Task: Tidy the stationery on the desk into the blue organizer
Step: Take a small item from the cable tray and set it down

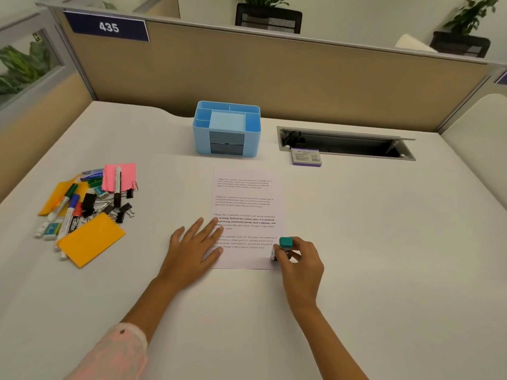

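The blue organizer [226, 130] stands at the back middle of the desk, its compartments showing no stationery. A printed sheet of paper [247, 204] lies in front of it. My left hand [192, 248] lies flat, fingers pressing the sheet's lower left edge. My right hand [300, 261] pinches a small teal-topped item [285, 244] at the sheet's lower right corner. To the left lies a pile of stationery: markers [70, 212], black binder clips [120, 209], pink notes [120, 175], orange notes [92, 239] and erasers [52, 229].
A boxed eraser-like block [306, 157] sits to the organizer's right, at the rim of an open cable tray [347, 144] set in the desk. A beige partition wall [274, 78] closes the desk's far side.
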